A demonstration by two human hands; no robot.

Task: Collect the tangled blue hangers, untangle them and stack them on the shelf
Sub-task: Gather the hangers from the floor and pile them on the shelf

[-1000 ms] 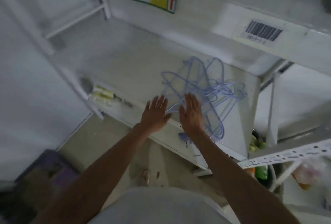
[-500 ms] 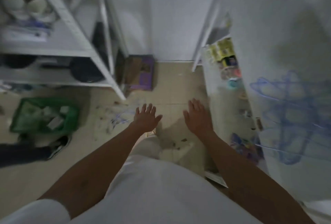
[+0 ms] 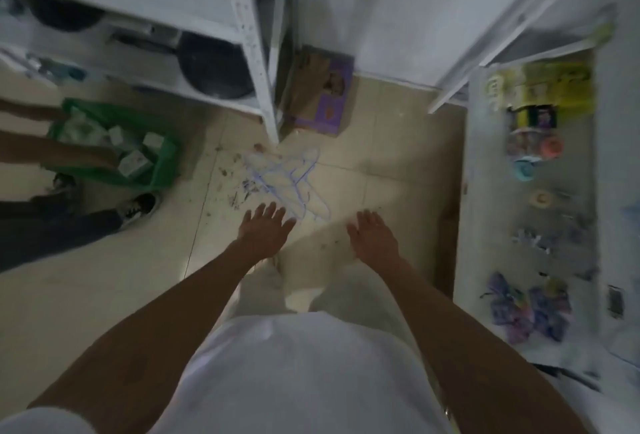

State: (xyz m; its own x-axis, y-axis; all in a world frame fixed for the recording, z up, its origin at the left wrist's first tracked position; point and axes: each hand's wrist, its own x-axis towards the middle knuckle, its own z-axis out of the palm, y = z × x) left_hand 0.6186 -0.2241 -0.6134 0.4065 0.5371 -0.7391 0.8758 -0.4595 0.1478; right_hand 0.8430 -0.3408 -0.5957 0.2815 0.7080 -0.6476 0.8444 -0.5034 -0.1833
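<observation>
A tangle of thin blue hangers (image 3: 291, 180) lies on the beige tiled floor, just past the foot of the left shelf. My left hand (image 3: 265, 231) hovers above the floor with fingers spread, its fingertips close to the near edge of the tangle. Further right, my right hand (image 3: 372, 236) is held out flat with straight fingers and holds nothing. Neither hand touches the hangers. The shelf (image 3: 467, 191) on the right shows only its lower level with small goods; the hangers placed on it earlier are out of view.
A white metal shelf (image 3: 258, 52) with dark pans stands at the left. A green crate (image 3: 159, 163) of small boxes sits on the floor, with another person's arms and shoes (image 3: 138, 206) beside it. A purple box (image 3: 322, 90) leans by the wall.
The view has swung from the shelf with a hanger pile down to the floor. Both hands left that pile and now hover, empty, over the floor near a second tangle.
</observation>
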